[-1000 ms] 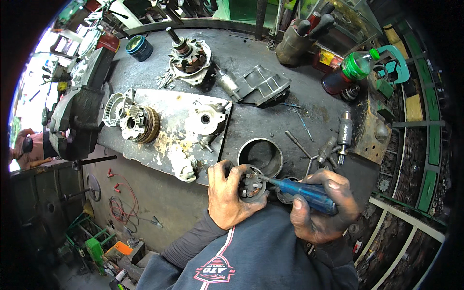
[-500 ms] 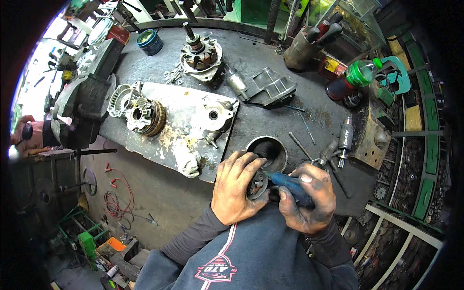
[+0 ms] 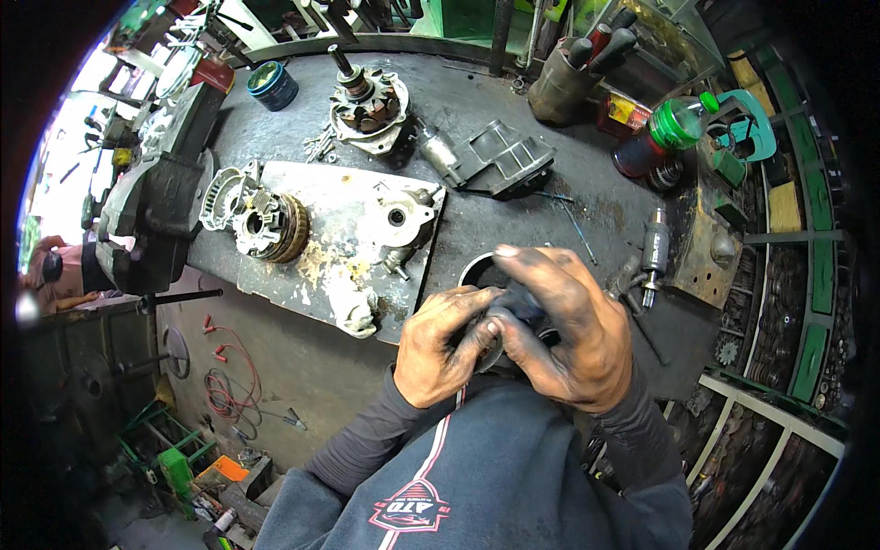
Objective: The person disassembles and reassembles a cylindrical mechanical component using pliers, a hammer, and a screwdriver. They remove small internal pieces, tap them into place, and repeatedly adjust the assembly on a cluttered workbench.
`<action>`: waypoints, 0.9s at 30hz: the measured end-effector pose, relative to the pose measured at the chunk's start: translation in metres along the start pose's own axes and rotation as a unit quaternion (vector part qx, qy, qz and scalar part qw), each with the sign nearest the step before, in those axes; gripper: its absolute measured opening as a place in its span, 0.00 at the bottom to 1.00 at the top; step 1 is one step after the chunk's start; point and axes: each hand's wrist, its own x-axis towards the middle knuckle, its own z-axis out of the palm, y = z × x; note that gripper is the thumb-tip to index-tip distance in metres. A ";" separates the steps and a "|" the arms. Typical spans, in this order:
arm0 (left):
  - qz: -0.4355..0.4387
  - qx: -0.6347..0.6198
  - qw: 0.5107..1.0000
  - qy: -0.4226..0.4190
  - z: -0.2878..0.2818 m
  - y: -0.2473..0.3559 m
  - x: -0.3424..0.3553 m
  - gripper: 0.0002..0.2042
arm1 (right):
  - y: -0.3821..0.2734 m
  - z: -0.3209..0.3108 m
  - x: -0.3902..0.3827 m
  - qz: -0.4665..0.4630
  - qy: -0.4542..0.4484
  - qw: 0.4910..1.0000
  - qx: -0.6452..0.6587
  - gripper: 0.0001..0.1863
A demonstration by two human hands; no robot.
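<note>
Metal part [image 3: 492, 357], round, gripped firmly in the left hand [image 3: 438, 348] at the front edge of the surface [image 3: 472, 229], right by the dark shirt [image 3: 522, 449]! Right hand [image 3: 577, 344] swings over from the other side, fingers curled around a dark blue handle [image 3: 522, 307], most of it hidden, thumb tips close together. Just behind, the rim of an open metal cylinder [image 3: 471, 268] peeks out. Left along that front edge lies a pale board [image 3: 321, 202], carrying a copper-wound ring [image 3: 291, 229] near its left end and a crumpled cloth [image 3: 351, 307] near its front edge. Finned rotor [image 3: 368, 105] up toward the far edge, black casing [image 3: 500, 160] beside it, green-capped bottle [image 3: 674, 128] out by the far right corner!
</note>
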 end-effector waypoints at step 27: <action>-0.121 -0.141 0.976 0.116 0.019 0.001 -0.008 0.11 | 0.155 -0.066 -0.265 0.504 0.071 0.809 -0.293 0.23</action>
